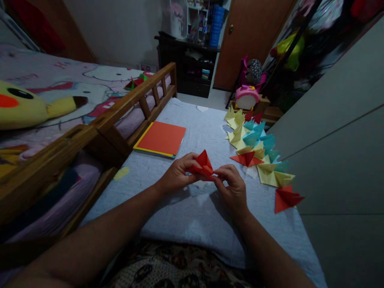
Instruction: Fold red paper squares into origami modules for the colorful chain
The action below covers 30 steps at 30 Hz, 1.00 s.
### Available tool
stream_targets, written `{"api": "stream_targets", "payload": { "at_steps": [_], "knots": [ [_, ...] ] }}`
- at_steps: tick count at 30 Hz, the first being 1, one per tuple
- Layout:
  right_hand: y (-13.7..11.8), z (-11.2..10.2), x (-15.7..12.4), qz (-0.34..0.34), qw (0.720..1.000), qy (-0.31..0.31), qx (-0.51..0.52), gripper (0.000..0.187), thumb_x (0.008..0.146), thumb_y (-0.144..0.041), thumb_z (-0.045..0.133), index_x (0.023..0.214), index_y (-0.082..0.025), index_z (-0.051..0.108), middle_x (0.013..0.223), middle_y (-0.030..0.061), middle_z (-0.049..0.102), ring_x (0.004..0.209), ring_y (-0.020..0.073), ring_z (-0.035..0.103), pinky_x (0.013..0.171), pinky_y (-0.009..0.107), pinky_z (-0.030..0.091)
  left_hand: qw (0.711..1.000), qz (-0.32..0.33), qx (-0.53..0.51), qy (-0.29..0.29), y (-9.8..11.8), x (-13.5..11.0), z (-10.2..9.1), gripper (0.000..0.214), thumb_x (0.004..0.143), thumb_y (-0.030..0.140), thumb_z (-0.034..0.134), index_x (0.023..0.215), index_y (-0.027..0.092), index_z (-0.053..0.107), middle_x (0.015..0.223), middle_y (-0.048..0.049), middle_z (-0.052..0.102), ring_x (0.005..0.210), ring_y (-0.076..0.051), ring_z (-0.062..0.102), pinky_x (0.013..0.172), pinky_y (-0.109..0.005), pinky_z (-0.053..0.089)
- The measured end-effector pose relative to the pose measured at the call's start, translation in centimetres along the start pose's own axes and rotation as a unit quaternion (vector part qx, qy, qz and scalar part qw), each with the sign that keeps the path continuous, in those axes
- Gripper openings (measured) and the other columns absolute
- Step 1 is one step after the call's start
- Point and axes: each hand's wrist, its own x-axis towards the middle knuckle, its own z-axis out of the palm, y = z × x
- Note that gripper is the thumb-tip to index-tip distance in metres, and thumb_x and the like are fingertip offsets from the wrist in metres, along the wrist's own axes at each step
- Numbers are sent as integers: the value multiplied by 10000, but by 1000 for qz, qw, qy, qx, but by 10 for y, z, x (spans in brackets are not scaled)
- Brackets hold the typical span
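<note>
A red piece of folded origami paper (204,161) is held up between my two hands over the pale bedsheet (180,214). My left hand (177,173) grips its left side, with the thumb below and the fingers behind. On the right edge, the thumb and fingertips of my right hand (231,183) pinch the paper. A pointed flap stands up at its top. Nearest to my right hand lies a red-orange folded paper figure (247,159). Another red one (286,198) rests farther right, close to the sheet's edge.
Yellow (274,174) and blue folded paper figures (255,134) crowd the right side. A stack of coloured paper sheets (162,138) lies at back left. A wooden bed rail (135,96) borders the left, with a yellow plush toy (33,106) beyond. A pale cabinet (339,160) stands right.
</note>
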Motion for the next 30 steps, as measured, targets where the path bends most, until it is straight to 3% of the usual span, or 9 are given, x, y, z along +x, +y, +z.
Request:
{"api": "stream_targets", "payload": {
  "at_steps": [5, 12, 18, 24, 28, 30],
  "knots": [
    [0, -1, -1, -22, 999, 8, -28, 194, 888, -132, 673, 1018, -261, 737, 887, 4, 592, 706, 121, 575, 610, 248, 503, 999, -33, -37, 13, -3, 0, 0, 76, 781, 189, 802, 837, 217, 759, 993, -29, 638, 921, -173, 615, 864, -330, 494],
    [0, 0, -1, -30, 999, 2, -30, 191, 876, -128, 680, 995, -261, 748, 868, 5, 595, 708, 124, 584, 607, 247, 513, 998, -16, -58, -7, -3, -1, 2, 56, 799, 193, 791, 817, 226, 750, 985, -18, 620, 914, -158, 603, 866, -323, 501],
    [0, -2, 0, -32, 999, -25, -29, 125, 874, -144, 676, 918, -242, 739, 839, 5, 592, 689, 125, 580, 580, 245, 499, 999, 3, -25, -43, 2, -1, 0, 40, 820, 177, 762, 825, 216, 753, 1025, -41, 630, 973, -181, 614, 928, -361, 497],
    [-2, -2, 1, -57, 998, -39, -12, 171, 868, -96, 658, 925, -245, 720, 843, -3, 579, 709, 118, 578, 582, 228, 482, 999, 32, 26, -28, 2, -2, -2, 61, 828, 163, 747, 840, 219, 726, 1051, -30, 636, 984, -173, 610, 924, -346, 487],
    [-3, -2, 2, -63, 996, -55, 1, 187, 865, -85, 637, 921, -248, 711, 872, 1, 579, 736, 122, 588, 598, 231, 487, 1000, 11, 27, -10, 0, -3, -3, 303, 778, 187, 799, 1051, 234, 678, 1063, -21, 636, 973, -166, 606, 875, -310, 487],
    [-2, -2, 2, -60, 996, -61, 1, 194, 868, -83, 632, 928, -250, 709, 879, 0, 575, 732, 120, 588, 602, 233, 490, 999, 11, 29, -19, 0, -2, -4, 319, 772, 209, 813, 1058, 235, 674, 1054, -26, 639, 965, -170, 606, 865, -312, 487]
  ]
}}
